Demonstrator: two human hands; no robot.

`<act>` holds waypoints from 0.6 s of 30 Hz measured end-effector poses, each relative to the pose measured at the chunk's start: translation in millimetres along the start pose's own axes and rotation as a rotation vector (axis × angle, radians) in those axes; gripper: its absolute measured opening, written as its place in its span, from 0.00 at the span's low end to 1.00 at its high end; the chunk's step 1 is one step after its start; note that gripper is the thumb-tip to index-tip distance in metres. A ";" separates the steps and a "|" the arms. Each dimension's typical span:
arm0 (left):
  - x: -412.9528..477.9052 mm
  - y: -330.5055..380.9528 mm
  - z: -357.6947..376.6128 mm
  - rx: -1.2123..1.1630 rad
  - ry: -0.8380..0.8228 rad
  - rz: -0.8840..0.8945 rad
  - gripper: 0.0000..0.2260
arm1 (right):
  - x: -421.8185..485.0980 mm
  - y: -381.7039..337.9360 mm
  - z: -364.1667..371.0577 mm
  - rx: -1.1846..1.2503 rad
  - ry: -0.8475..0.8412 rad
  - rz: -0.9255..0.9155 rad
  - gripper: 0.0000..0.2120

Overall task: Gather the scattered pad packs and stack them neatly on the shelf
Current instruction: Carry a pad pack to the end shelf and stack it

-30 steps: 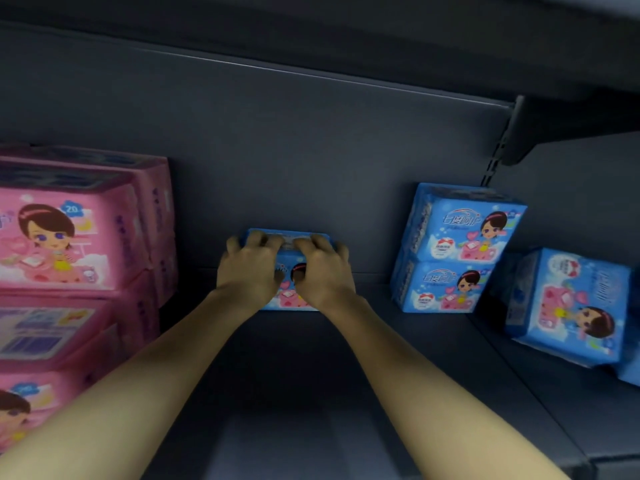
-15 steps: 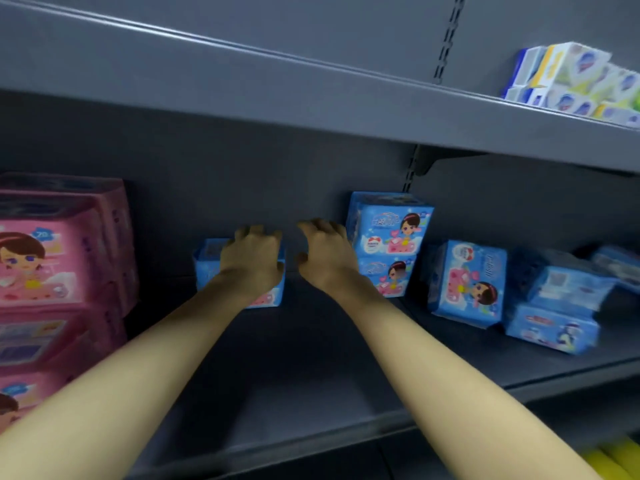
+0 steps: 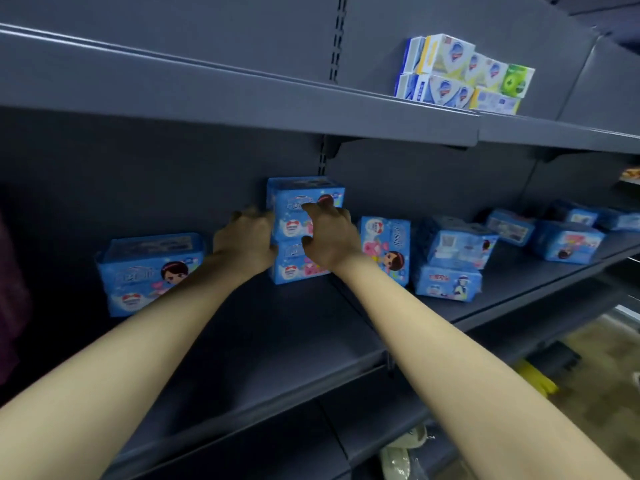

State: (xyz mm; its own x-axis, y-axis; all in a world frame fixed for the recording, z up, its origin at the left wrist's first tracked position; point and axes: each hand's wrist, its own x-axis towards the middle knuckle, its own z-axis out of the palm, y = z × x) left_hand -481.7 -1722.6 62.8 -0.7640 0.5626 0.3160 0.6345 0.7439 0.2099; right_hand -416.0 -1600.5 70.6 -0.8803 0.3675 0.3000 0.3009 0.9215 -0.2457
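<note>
Pad packs stacked two high w/ left hand, right hand pressing sides, fingers spread; single pack just left.

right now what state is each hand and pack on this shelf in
left hand: open, against the left side of the two-pack stack
right hand: open, spread on the stack's front
two-pack stack: upright, one on the other
single blue pack: lying alone at left, released
upright pack: standing on end, right of the stack
far packs: scattered, unstacked
soap boxes: stacked on the upper shelf
</note>
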 end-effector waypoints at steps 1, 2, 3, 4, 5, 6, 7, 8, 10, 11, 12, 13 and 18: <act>2.3 3.8 1.3 -0.002 -0.003 0.002 0.22 | 0.3 5.3 -3.1 0.003 0.006 0.003 0.29; 4.4 7.7 2.1 -0.004 -0.005 -0.001 0.21 | 1.0 10.6 -5.7 0.006 0.011 0.002 0.29; 6.7 10.5 2.9 -0.007 -0.008 -0.004 0.21 | 2.0 15.5 -8.4 0.013 0.016 0.001 0.29; 9.1 13.4 3.7 -0.009 -0.010 -0.006 0.21 | 3.2 20.3 -10.8 0.023 0.019 0.004 0.29; 11.7 15.7 4.6 -0.010 -0.012 -0.007 0.21 | 4.5 25.0 -13.1 0.029 0.022 0.008 0.28; 14.1 18.0 5.1 -0.012 -0.013 -0.008 0.22 | 6.3 29.6 -15.1 0.033 0.025 0.012 0.28; 16.9 19.8 6.0 -0.014 -0.011 -0.008 0.22 | 8.2 34.2 -16.8 0.037 0.028 0.014 0.27; 19.5 21.3 6.7 -0.016 -0.008 -0.010 0.22 | 10.2 38.5 -17.8 0.043 0.029 0.014 0.27; 24.1 23.7 7.5 -0.020 -0.005 -0.025 0.23 | 14.7 46.4 -18.7 0.048 0.025 0.015 0.28; 26.5 24.4 7.9 -0.024 -0.002 -0.033 0.23 | 17.4 49.9 -19.0 0.044 0.022 0.014 0.28; 29.1 24.8 8.4 -0.029 0.002 -0.039 0.23 | 20.6 53.2 -19.0 0.038 0.019 0.011 0.28; 31.9 24.7 9.1 -0.032 0.005 -0.046 0.23 | 23.9 56.0 -19.0 0.033 0.018 0.008 0.28; 44.8 28.3 13.4 -0.045 0.022 -0.089 0.26 | 42.2 66.9 -15.1 0.031 0.015 -0.009 0.28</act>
State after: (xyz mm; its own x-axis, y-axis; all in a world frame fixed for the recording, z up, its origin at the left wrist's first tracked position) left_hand -499.6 -1671.6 70.5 -0.8149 0.4866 0.3148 0.5695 0.7732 0.2790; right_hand -427.4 -1521.4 80.8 -0.8773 0.3615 0.3158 0.2814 0.9203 -0.2717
